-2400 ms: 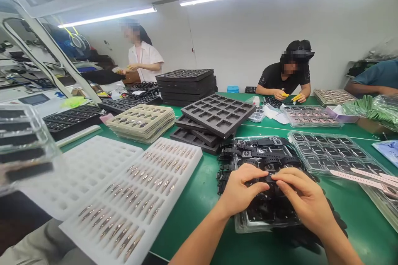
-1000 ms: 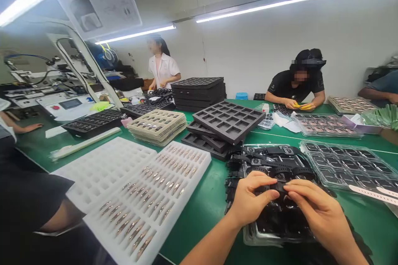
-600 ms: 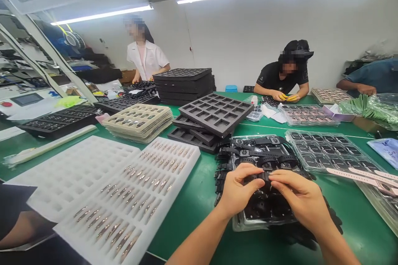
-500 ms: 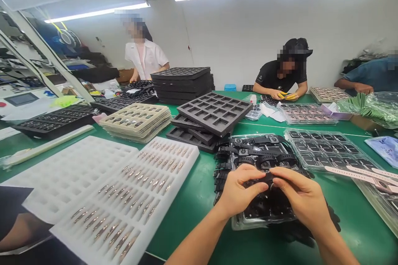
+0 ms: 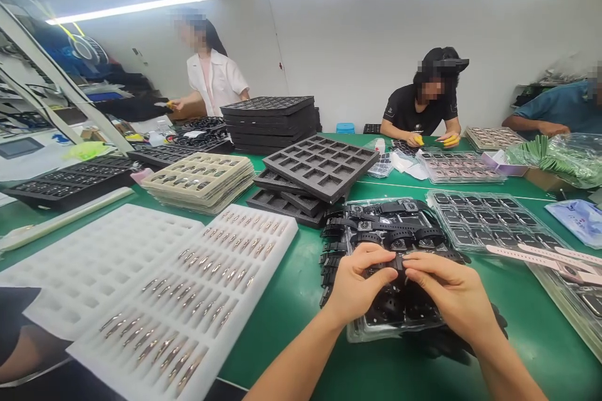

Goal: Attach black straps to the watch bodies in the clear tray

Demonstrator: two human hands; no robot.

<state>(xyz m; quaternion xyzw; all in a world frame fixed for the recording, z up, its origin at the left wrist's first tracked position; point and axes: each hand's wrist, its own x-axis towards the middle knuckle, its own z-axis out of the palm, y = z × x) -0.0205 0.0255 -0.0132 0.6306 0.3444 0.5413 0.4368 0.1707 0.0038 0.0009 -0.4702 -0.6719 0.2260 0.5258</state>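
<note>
Left hand (image 5: 360,285) and right hand (image 5: 446,294) both pinch one black watch strap (image 5: 399,261) between fingertips, just above the clear tray (image 5: 367,332) of black watches on the green tabletop (image 5: 291,307), white foam tray (image 5: 197,301) at 9 o'clock.

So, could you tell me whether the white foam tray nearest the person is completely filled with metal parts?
No, the white foam tray has parts only in its right half; the left pockets sit bare.
</note>
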